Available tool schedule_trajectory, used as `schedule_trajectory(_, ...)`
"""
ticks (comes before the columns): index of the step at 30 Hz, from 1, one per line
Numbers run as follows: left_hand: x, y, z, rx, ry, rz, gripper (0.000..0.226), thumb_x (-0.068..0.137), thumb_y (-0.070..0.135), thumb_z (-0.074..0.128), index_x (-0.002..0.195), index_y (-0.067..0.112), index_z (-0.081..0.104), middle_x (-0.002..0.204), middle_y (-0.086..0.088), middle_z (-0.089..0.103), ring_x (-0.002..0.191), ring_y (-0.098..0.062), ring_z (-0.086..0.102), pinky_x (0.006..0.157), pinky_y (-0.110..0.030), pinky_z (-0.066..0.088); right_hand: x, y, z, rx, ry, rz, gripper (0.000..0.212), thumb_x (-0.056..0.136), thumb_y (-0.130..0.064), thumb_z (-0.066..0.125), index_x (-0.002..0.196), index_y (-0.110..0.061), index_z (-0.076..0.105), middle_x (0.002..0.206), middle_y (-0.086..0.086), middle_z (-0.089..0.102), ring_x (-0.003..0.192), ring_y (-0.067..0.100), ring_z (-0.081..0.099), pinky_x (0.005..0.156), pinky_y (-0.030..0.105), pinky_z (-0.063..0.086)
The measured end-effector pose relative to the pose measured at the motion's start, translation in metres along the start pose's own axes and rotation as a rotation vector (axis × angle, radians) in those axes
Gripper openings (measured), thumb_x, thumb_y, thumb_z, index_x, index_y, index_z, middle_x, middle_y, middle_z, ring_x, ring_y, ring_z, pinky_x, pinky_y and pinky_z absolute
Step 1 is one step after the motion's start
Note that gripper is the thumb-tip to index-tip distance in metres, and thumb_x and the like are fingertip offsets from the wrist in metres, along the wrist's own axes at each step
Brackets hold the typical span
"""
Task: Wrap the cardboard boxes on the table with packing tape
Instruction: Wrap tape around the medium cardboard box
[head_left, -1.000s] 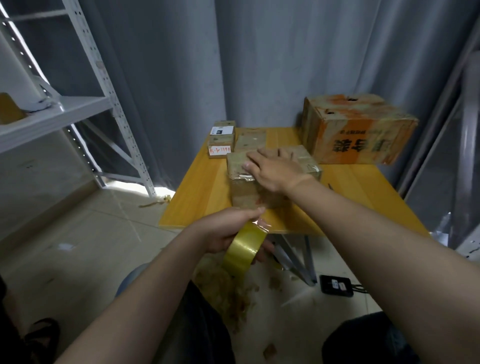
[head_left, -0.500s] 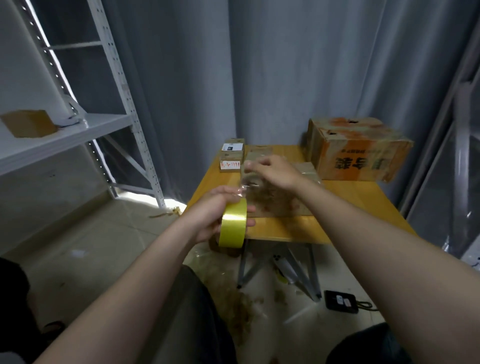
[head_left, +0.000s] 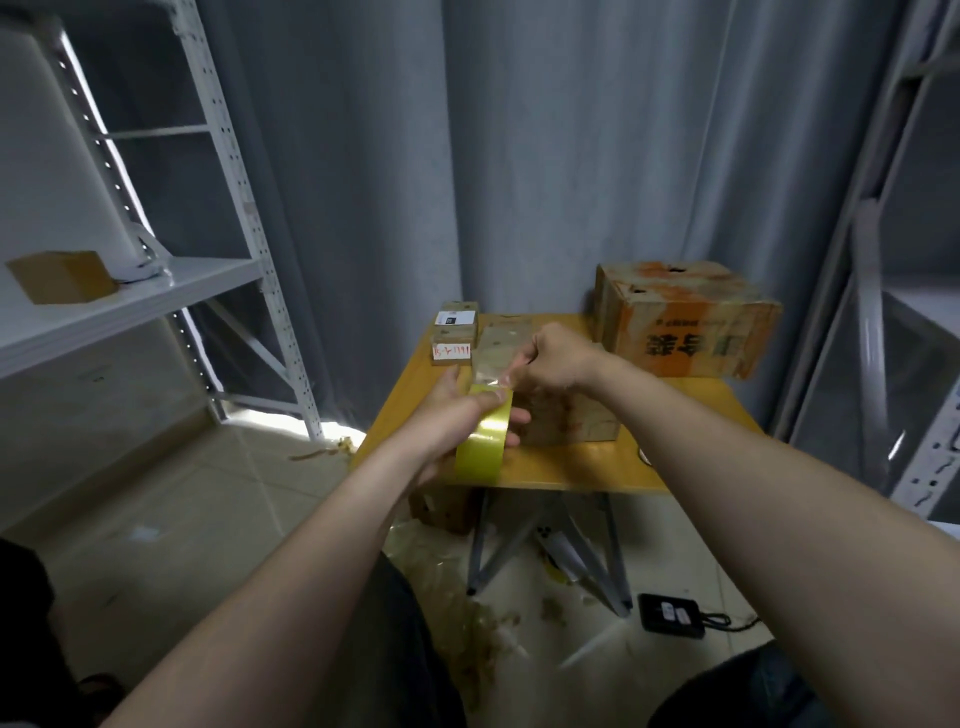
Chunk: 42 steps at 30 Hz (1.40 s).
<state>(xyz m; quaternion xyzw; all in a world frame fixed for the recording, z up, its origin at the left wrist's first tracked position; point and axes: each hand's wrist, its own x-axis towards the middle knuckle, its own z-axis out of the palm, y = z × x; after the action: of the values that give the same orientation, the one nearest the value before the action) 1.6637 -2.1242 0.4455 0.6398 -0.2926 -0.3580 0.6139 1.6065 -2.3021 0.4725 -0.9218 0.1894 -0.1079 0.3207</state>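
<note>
Metal rack (head_left: 244, 218): white, with perforated uprights, standing at far left. Its shelf is bearing a plain brown shelf box (head_left: 62, 275).

Small boxes (head_left: 456, 335): two cardboard cubes sitting together at the far left corner of the table (head_left: 571, 470), which has a smooth yellow wood top. One is showing a white label with a black patch. The other is showing red handwritten figures, too blurred to read.

Left hand (head_left: 447, 415): gripping the tape roll (head_left: 480, 447) over the table's near left edge, fingers curled through its core. The roll is glossy, yellow and standing edge-on.

Tape strip (head_left: 491, 371): clear, crinkled film running up from the roll.

Right hand (head_left: 556, 361): pinching the strip's free end between thumb and curled fingers.

Middle box (head_left: 571, 421): scuffed brown cardboard lying just behind both hands at the table's centre.

Large box (head_left: 685, 322): worn carton occupying the far right corner. Dark printed characters are showing on an orange band, not legible.

Black device (head_left: 670, 613): flat and rectangular, lying on the tiled floor.
</note>
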Motion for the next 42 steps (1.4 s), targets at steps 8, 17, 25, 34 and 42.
schedule_trajectory(8,-0.006,-0.022,0.011,0.003,0.030,-0.107,0.037,0.113,0.030,0.041,0.140,0.004,0.046,0.081,-0.020,0.073,0.061,-0.031,0.069,0.063,-0.040,0.059,0.011,-0.018,-0.037,0.074,0.225,-0.033,0.015,0.090,-0.023,0.082,0.078,-0.015,0.077,0.053,-0.010,0.066,0.051,0.000,0.060,0.049,0.013,0.044)
schedule_trajectory(17,-0.003,-0.036,0.000,0.082,-0.051,-0.150,0.038,0.107,0.041,0.055,0.126,0.009,0.057,0.089,-0.019,0.079,0.075,-0.030,0.078,0.075,-0.042,0.063,0.051,-0.013,-0.041,0.115,0.208,0.039,0.017,0.090,-0.026,0.081,0.076,-0.020,0.076,0.073,-0.010,0.073,0.064,0.007,0.070,0.046,0.016,0.044)
schedule_trajectory(25,0.027,-0.026,-0.015,-0.006,-0.040,-0.216,0.035,0.106,0.041,0.057,0.125,0.011,0.053,0.087,-0.021,0.078,0.067,-0.029,0.077,0.070,-0.042,0.066,0.104,0.001,-0.025,0.139,0.261,0.159,0.014,0.092,-0.026,0.079,0.083,-0.017,0.074,0.087,-0.004,0.074,0.070,0.008,0.070,0.052,0.023,0.041)
schedule_trajectory(34,0.061,-0.016,-0.018,0.050,-0.074,-0.319,0.040,0.106,0.042,0.054,0.119,0.004,0.057,0.091,-0.018,0.080,0.078,-0.030,0.079,0.089,-0.050,0.060,0.147,0.034,0.000,0.108,0.226,0.249,0.015,0.091,-0.028,0.080,0.093,-0.013,0.077,0.102,0.005,0.076,0.088,0.017,0.072,0.076,0.037,0.053)
schedule_trajectory(42,0.069,-0.027,-0.015,0.022,-0.102,-0.355,0.045,0.106,0.039,0.057,0.128,0.000,0.055,0.090,-0.021,0.079,0.075,-0.033,0.079,0.059,-0.037,0.063,0.161,0.057,0.024,0.012,0.203,0.307,0.031,0.087,-0.035,0.083,0.100,-0.009,0.074,0.109,0.010,0.074,0.102,0.029,0.069,0.087,0.038,0.055)
